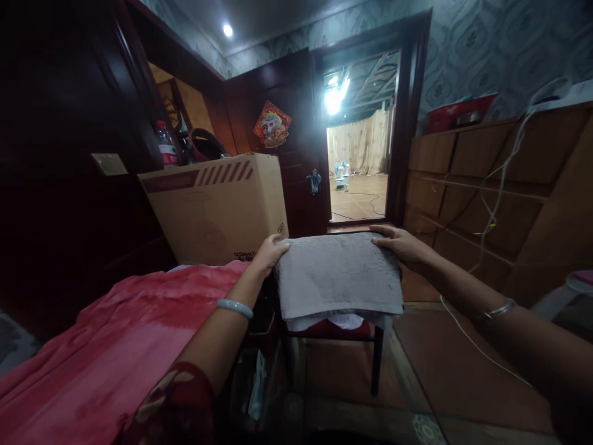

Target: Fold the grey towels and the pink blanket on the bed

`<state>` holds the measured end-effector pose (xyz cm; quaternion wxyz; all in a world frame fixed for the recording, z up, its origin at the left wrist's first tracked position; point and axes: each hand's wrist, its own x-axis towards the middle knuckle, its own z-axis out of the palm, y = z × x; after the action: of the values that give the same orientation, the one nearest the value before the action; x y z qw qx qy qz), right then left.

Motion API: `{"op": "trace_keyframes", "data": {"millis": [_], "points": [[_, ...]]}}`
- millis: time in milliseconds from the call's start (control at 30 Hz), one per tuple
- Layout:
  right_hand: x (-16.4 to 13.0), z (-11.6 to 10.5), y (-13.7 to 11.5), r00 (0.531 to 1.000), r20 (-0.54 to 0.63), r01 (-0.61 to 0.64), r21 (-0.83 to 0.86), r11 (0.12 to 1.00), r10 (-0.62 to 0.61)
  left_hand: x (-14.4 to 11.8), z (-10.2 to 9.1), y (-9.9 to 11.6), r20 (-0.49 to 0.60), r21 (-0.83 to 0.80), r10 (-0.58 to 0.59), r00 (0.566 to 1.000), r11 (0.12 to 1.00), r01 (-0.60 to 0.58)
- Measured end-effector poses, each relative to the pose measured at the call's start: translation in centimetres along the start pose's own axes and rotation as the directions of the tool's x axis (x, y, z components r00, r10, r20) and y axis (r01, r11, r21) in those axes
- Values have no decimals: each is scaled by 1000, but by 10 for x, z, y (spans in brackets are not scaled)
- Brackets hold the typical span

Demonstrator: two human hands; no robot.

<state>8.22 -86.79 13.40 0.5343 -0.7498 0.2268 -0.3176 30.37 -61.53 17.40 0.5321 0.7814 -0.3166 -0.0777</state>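
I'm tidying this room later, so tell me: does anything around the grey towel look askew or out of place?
The grey towel lies flat and square on the chair, left hand and right hand at its far corners. One oddity: a white cable dangles loose down the wooden drawers and trails across the floor.

chair [376,358]: seat hidden under the grey towel [338,272]; only 1 leg shows clearly
white cloth [345,320]: mostly covered by the towel
red blanket [92,358]: cut off at the left edge
cardboard box [217,207]: print too small to read
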Motion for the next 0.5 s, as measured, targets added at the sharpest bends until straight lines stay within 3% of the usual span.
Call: {"op": "trace_keyframes", "data": {"millis": [67,133,200,267,333,400,433,500], "points": [[2,-5,0,992,20,124,-205,971,-123,-3,-2,4,7,79,35,999,996,-36],[0,-8,-4,974,23,214,-438,873,-227,-5,-5,6,-1,148,49,999,988,-48],[-8,-7,-11,964,6,208,-639,740,-266,-8,-9,7,-32,234,69,997,970,-60],[-18,-2,-22,950,-3,199,-763,614,-311,-11,-10,9,-42,363,175,984,920,-149],[-28,7,-30,896,59,300,-812,501,-441,-16,-7,10,35,491,352,935,809,-323],[-33,18,-33,799,204,472,-796,379,-566,-21,0,11,177,552,477,861,676,-488],[-33,23,-32,757,284,544,-772,328,-588,-23,5,10,248,567,495,833,623,-539],[-31,29,-24,719,403,628,-725,282,-566,-23,14,6,362,588,473,803,553,-590]]}}
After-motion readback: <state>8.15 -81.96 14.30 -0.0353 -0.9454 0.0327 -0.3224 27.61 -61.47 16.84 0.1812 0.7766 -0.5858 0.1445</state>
